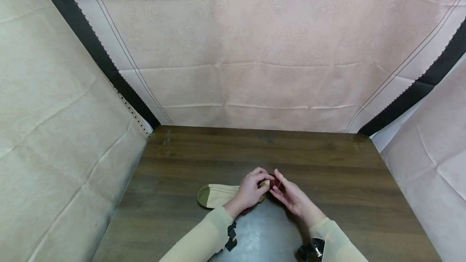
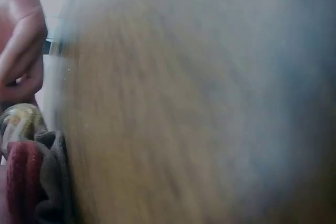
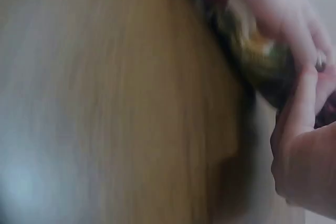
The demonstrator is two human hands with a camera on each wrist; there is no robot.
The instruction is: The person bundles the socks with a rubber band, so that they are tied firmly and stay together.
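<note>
A cream sock (image 1: 222, 195) with a green toe lies flat on the table, its toe pointing left. My left hand (image 1: 251, 188) grips it near its right end, fingers and thumb bent over patterned fabric with golden patches. From the right, my right hand (image 1: 293, 199) pinches a dark red part (image 1: 275, 183) between thumb and fingers, close to the left fingertips. In the left wrist view, folded red fabric (image 2: 25, 179) and grey fabric (image 2: 56, 174) bunch below a hand. The right wrist view shows both hands meeting at the patterned fabric (image 3: 257, 51), blurred.
A brown wood-grain table (image 1: 204, 153) spreads around the hands, with a shiny grey reflection near the front. Pale cloth walls (image 1: 276, 51) rise behind and at both sides, edged with dark strips. Black straps (image 1: 231, 235) sit at the wrists.
</note>
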